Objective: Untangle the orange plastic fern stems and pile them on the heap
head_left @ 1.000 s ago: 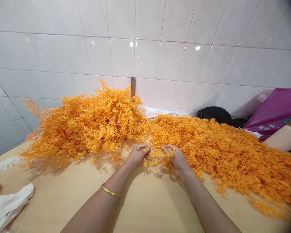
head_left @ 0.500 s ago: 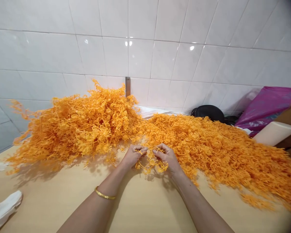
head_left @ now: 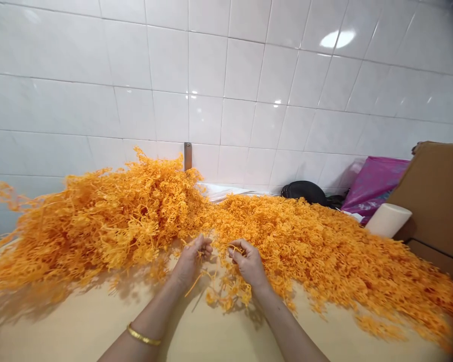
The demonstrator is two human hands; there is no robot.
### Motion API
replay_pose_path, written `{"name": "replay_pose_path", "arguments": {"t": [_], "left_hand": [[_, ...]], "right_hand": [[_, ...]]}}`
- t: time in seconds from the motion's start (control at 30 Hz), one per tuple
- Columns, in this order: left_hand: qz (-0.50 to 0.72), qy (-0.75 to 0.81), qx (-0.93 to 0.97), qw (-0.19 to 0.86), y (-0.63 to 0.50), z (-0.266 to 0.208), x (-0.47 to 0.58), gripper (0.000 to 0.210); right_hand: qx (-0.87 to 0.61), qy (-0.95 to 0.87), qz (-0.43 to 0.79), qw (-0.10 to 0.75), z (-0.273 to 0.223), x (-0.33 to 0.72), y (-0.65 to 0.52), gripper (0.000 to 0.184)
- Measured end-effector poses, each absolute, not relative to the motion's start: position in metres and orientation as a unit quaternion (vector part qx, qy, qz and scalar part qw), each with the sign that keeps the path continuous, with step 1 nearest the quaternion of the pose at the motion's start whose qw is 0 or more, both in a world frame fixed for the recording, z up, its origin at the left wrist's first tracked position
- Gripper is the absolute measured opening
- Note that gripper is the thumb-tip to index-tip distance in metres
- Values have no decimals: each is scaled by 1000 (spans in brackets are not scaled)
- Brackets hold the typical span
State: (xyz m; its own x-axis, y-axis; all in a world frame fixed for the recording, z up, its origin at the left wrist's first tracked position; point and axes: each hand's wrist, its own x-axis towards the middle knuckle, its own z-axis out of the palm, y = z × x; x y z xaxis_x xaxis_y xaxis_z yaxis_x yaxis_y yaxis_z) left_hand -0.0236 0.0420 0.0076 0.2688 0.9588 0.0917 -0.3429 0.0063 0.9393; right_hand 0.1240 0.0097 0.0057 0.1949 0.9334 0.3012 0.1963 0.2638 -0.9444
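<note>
My left hand (head_left: 193, 260), with a gold bangle at its wrist, is pinched round a thin orange stem (head_left: 195, 284) that slants down below the palm. Opposite it, my right hand (head_left: 249, 262) grips an orange artificial flower sprig (head_left: 229, 297) between thumb and fingers; its small blossoms dangle over the tabletop. A narrow gap separates the two hands. To the left rises a tall, bushy heap of orange sprigs (head_left: 124, 211). A lower, wider pile of similar orange pieces (head_left: 324, 241) spreads to the right, just behind my right hand.
The pale tabletop (head_left: 196, 332) meets a white tiled wall (head_left: 207, 65), where a metal strip (head_left: 187, 156) stands upright. At the back right are a black case (head_left: 304, 191), a purple bag (head_left: 373, 183), a white roll (head_left: 389, 220) and a brown cardboard box (head_left: 434, 196).
My hands have drawn apart. The left now has a separate thin stem, and the sprig hangs lower from the right. The view has tilted up and turned right, showing more of the box.
</note>
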Motion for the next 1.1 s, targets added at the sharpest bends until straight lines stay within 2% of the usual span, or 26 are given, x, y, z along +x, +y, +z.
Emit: {"name": "replay_pose_path", "arguments": {"t": [0.1,0.2,0.33,0.43,0.53,0.6,0.77,0.87,0.97,1.1], "left_hand": [[523,323,469,633,46,14,-30,26],[465,407,570,541,50,24,-43,38],[281,505,750,320,43,47,-66,57],[173,570,799,85,26,76,-74,50],[249,575,778,-36,7,104,-60,32],[315,560,766,-10,0,111,-40,30],[375,517,743,198,18,83,5,27],[431,494,683,322,34,67,15,26],[447,439,638,448,41,66,18,4],[426,397,613,534,46,75,21,18]], "right_hand": [[-525,-579,275,560,4,123,8,13],[-531,-575,269,561,2,122,7,16],[-540,-550,298,563,3,124,10,17],[-537,-555,305,558,11,126,15,16],[-519,-600,323,516,26,127,22,13],[-501,-633,330,489,39,125,27,12],[-478,-656,329,482,65,121,31,17],[-484,-604,376,510,73,130,31,29],[-423,-543,465,556,80,145,31,36],[-382,-449,503,632,86,163,35,31]]}}
